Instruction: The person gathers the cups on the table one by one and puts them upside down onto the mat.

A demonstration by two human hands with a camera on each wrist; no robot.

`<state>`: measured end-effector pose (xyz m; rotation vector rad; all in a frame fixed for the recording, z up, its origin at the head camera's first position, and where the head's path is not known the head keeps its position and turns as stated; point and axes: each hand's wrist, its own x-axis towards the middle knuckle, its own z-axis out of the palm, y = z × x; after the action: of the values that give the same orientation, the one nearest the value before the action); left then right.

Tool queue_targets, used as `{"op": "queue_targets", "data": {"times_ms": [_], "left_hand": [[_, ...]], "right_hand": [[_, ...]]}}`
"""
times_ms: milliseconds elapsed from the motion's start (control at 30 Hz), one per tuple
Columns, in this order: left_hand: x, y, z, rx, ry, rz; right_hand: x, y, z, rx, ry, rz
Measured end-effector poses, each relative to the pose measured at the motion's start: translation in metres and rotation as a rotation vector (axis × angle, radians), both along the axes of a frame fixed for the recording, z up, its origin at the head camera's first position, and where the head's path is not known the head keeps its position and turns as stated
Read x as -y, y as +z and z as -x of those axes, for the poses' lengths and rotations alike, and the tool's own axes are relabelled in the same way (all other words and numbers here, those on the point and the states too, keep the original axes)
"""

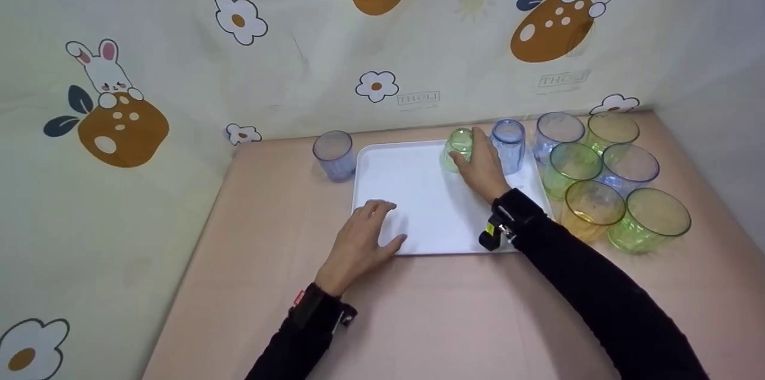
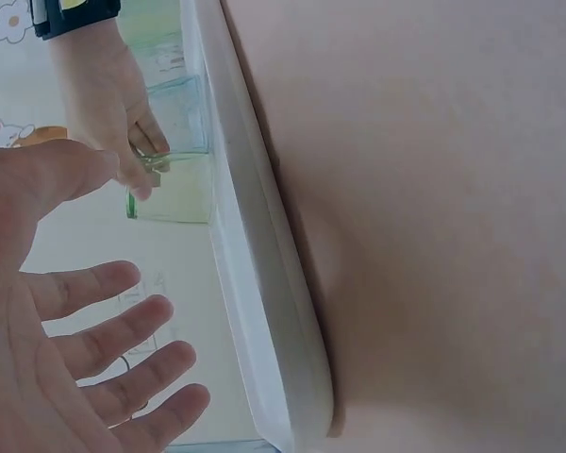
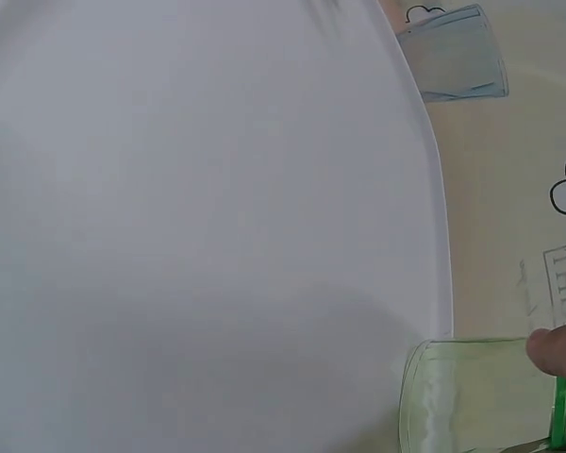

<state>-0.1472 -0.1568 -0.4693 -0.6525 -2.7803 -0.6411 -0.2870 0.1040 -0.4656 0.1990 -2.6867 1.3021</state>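
Note:
My right hand (image 1: 483, 168) grips a green glass (image 1: 459, 150) near its base, thumb on one side and fingers on the other. This glass (image 3: 481, 396) stands upside down at the back of the white tray (image 1: 412, 207). Just right of it, an upturned blue glass (image 1: 509, 147) also rests on the tray. Over the tray's front left corner is my left hand (image 1: 358, 242), holding nothing. Its fingers (image 2: 123, 330) are spread and relaxed in the left wrist view.
Right of the tray, several upright glasses in blue, green and yellow stand close together, a yellow glass (image 1: 591, 210) among them. A lone blue glass (image 1: 334, 156) stands off the tray's left back corner. A patterned wall covering (image 1: 299, 81) rises behind the table (image 1: 269, 218).

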Motion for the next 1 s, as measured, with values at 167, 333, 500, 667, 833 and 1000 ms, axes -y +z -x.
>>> {"op": "queue_targets", "data": {"times_ms": [167,333,500,667,833,1000], "left_hand": [[0.0001,0.0002,-0.0010,0.009,0.006,0.006],[-0.0008,-0.0006,-0.0025,0.014,-0.005,0.000],[-0.0014,-0.0013,-0.0048,0.015,-0.021,0.001],[-0.0013,-0.0024,-0.0049,0.005,-0.029,0.001],[-0.0018,-0.0023,-0.0053,0.016,-0.030,-0.003],[-0.0013,-0.0025,-0.0055,0.052,-0.026,0.005]], "right_hand": [[-0.0004,0.0006,0.0025,0.006,-0.011,-0.023],[-0.0001,-0.0007,0.0027,0.011,-0.026,-0.054],[0.0009,-0.0027,0.0024,-0.031,-0.015,-0.085],[0.0015,-0.0026,0.0019,-0.043,-0.009,-0.081],[0.0015,-0.0021,0.0016,-0.034,-0.015,-0.079],[0.0010,-0.0035,0.0017,-0.016,0.002,-0.074]]}}
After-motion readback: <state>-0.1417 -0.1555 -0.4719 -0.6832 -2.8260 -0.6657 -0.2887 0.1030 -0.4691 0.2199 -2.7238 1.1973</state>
